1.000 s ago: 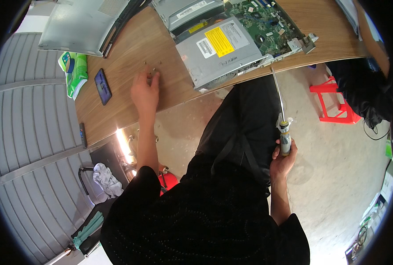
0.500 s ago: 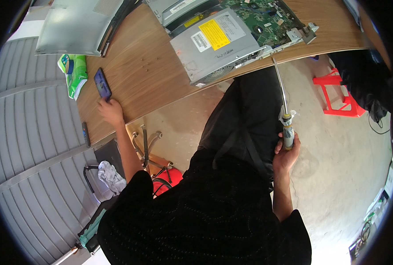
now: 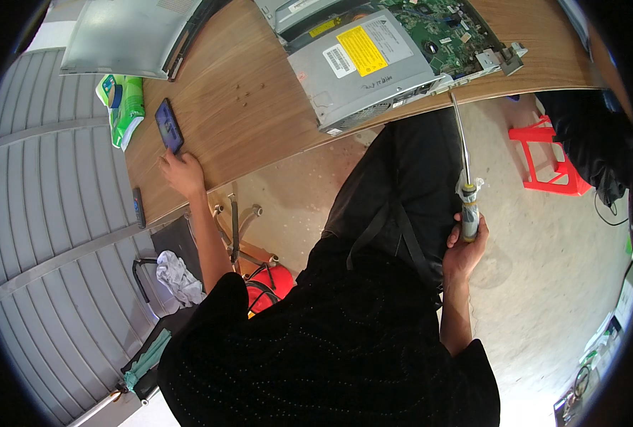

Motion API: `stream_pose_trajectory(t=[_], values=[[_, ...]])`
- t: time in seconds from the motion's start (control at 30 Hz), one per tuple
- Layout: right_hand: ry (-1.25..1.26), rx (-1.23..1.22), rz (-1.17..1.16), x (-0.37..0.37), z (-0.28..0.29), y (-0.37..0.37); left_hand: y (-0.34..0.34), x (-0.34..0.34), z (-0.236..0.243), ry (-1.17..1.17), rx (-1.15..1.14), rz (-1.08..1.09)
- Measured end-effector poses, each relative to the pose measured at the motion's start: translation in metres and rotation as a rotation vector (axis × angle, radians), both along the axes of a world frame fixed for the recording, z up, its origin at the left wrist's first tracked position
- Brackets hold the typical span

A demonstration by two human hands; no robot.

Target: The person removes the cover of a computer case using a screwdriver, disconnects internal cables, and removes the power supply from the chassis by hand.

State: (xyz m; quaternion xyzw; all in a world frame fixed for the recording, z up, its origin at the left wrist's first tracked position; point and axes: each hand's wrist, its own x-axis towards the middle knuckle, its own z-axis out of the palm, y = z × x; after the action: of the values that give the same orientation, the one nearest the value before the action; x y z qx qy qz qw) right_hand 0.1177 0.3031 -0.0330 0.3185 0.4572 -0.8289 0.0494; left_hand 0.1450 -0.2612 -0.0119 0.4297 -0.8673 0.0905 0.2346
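My right hand (image 3: 464, 250) is closed round the wrapped handle of a long screwdriver (image 3: 466, 160), below the table's front edge. The shaft points up and away, its tip by the near edge of an opened computer case with a metal power supply (image 3: 363, 67) and a green circuard board (image 3: 455, 35). On the left, my left hand (image 3: 182, 174) lies on the table by a dark smartphone (image 3: 168, 126). Its fingertips touch the phone's near end without wrapping round it. Several tiny screws (image 3: 241, 95) lie between phone and computer.
A grey metal cover panel (image 3: 121, 39) rests at the table's far left, above a green and white soft packet (image 3: 126, 110). A small dark remote (image 3: 139, 208) sits at the left edge. On the floor stand a red stool (image 3: 544, 134) and a wheeled chair base (image 3: 234, 220).
The view has shifted slightly, moving the computer a little to the right in the picture. My left hand stays at the phone, and my right hand still holds the screwdriver.
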Motion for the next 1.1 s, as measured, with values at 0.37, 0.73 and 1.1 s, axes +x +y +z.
stream_pose_trajectory(t=[0.37,0.73,1.1], values=[[-0.007,-0.005,-0.011,0.002,-0.005,0.001,-0.034,-0.005,-0.001,0.083,0.037,-0.131],[-0.012,-0.005,-0.011,0.001,-0.004,0.001,-0.092,-0.037,-0.006,0.151,0.317,0.095],[0.004,-0.012,-0.011,0.003,-0.008,0.003,-0.075,-0.040,-0.003,0.233,0.199,0.060]])
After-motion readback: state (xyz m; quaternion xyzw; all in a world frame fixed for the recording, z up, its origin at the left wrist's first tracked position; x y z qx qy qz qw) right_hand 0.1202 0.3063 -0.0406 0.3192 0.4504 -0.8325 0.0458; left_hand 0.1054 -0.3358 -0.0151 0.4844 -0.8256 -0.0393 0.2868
